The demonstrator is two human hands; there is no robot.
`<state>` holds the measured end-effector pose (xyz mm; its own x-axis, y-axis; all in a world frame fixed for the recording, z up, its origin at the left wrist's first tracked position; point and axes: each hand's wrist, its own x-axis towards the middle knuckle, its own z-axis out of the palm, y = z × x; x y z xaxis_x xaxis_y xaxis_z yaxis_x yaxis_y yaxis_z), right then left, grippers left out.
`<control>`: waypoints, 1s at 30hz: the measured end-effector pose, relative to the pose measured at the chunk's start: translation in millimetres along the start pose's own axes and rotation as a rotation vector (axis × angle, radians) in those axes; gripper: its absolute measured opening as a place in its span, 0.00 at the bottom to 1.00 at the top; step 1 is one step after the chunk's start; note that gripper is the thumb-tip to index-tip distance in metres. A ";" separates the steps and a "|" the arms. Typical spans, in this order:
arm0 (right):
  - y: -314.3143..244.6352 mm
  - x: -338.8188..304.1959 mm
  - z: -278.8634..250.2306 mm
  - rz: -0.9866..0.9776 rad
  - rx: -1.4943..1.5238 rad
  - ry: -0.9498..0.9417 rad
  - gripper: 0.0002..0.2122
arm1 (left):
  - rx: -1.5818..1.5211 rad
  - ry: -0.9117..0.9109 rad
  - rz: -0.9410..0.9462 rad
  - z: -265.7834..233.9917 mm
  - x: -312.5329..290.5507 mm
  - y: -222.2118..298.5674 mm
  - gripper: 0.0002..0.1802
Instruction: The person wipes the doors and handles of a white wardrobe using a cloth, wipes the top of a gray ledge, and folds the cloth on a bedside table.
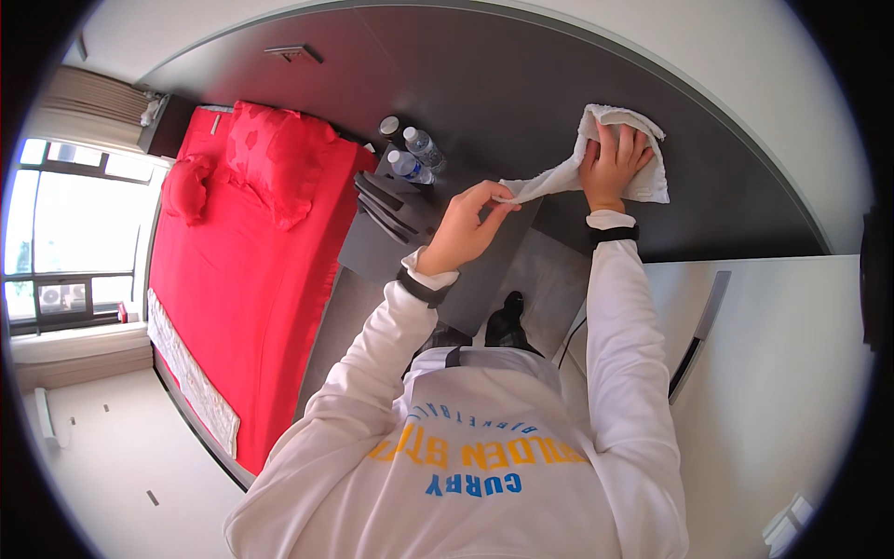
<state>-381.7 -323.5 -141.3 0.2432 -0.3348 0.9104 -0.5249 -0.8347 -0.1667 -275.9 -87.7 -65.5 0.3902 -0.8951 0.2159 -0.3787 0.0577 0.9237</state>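
A white cloth [557, 177] stretches between my two hands in front of a dark grey wall panel [503, 84]. My left hand [466, 226] pinches its narrow, twisted end between thumb and fingers. Higher and to the right, my right hand [612, 166] lies flat with fingers spread, pressing the wide part of the cloth against the panel. A fold of the cloth stands up around those fingertips. Dark bands circle both wrists over white sleeves.
Left of my left hand, two clear bottles [424, 149] and a dark-lidded container [391, 129] stand on a grey cabinet [372, 250], near a black slotted object [386, 207]. A bed with red bedding [256, 279] is further left. A white cabinet door [773, 326] rises at right.
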 end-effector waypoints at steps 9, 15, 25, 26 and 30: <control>-33.9 -5.5 -14.2 0.139 0.305 0.084 0.10 | -0.011 -0.159 -0.006 -9.3 -41.8 4.6 0.03; -83.8 -60.5 -34.1 0.447 0.329 0.033 0.08 | -0.027 -0.208 -0.005 -30.9 -82.1 -7.7 0.04; -190.3 -200.9 -89.8 0.636 0.178 -0.288 0.08 | -0.003 -0.225 -0.234 -93.5 -201.1 -89.4 0.06; -199.4 -212.2 -95.4 0.640 0.157 -0.338 0.08 | 0.004 -0.240 -0.322 -98.3 -212.6 -98.8 0.06; -234.8 -258.2 -101.2 0.691 0.128 -0.536 0.08 | -0.059 -0.176 -0.438 -109.2 -263.6 -154.9 0.06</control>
<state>-403.8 3.2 -298.9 0.2721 -0.9158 0.2954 -0.6085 -0.4015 -0.6845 -228.4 187.5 -230.9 0.3525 -0.9018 -0.2502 -0.1599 -0.3215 0.9333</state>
